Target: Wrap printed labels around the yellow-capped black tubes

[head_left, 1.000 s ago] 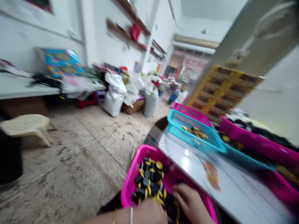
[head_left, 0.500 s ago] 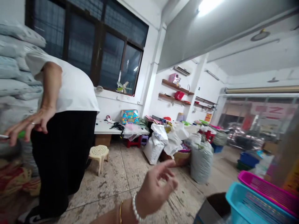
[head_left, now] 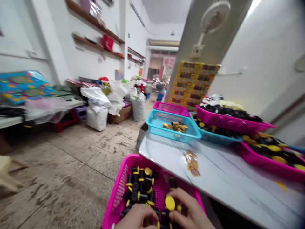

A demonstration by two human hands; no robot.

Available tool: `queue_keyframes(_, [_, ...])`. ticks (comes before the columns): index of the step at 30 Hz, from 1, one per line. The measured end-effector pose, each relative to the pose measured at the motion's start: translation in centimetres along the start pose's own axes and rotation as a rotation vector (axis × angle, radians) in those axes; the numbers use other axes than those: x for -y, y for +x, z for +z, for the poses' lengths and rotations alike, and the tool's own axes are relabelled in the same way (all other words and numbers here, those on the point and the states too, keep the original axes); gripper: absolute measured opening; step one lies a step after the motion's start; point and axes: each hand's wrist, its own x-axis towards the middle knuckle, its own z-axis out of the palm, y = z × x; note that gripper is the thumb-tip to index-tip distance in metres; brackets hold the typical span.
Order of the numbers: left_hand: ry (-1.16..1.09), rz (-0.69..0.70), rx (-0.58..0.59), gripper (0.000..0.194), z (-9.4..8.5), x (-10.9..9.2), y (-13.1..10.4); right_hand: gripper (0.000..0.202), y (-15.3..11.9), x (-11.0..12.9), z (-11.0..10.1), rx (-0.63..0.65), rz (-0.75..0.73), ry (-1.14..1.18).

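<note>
A pink basket [head_left: 118,181] in front of me holds many small black cylindrical pieces with yellow caps [head_left: 143,197]. My left hand [head_left: 140,218] is inside its near part, fingers curled down among the pieces; what they grip, if anything, is hidden. At the basket's right side, my right hand [head_left: 190,211] pinches a yellow-capped black piece [head_left: 170,202] between thumb and fingers, its round yellow face turned up toward me.
A white marble-patterned table [head_left: 219,171] stands at the right, with a small shiny packet [head_left: 192,163] on it. Behind lie a blue basket [head_left: 171,136] with small yellow-brown pieces and heaped pink baskets [head_left: 233,124]. White sacks [head_left: 96,111] and a stool [head_left: 8,171] stand leftward.
My view has swung right and down, from the room with a person in a white shirt to the pink basket. A raised hand showed earlier; both my hands are now in the basket.
</note>
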Motion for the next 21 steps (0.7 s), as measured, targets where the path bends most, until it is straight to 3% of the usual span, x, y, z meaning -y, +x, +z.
queue_keyframes(3, [0.064,0.177,0.154,0.036,2.0,1.5,0.7,0.026,0.6,0.0,-4.1,-0.158,0.007,0.218])
queue_keyframes(6, [0.13,0.262,0.241,0.048,1.7,0.7,1.2,0.033,2.3,-0.5,-6.7,-0.356,0.005,0.17])
queue_keyframes(8, [0.202,0.303,0.291,0.046,1.1,-0.4,1.3,0.03,4.0,-1.1,-7.0,-0.437,-0.019,0.088])
queue_keyframes(12, [0.266,0.312,0.322,0.041,0.6,-2.3,1.1,0.027,7.9,-2.5,-5.2,-0.559,-0.085,-0.111])
queue_keyframes(16, [0.202,0.231,0.232,0.035,0.8,-3.3,0.5,0.04,9.0,-3.8,-4.6,-0.572,-0.111,-0.313])
queue_keyframes(18, [0.165,0.122,0.168,0.032,0.8,-3.9,0.3,0.044,8.1,-4.6,-5.5,-0.591,-0.125,-0.304])
queue_keyframes(21, [0.123,-0.086,0.148,0.028,0.7,-5.0,0.3,0.029,6.1,-6.3,-7.6,-0.635,-0.062,-0.359])
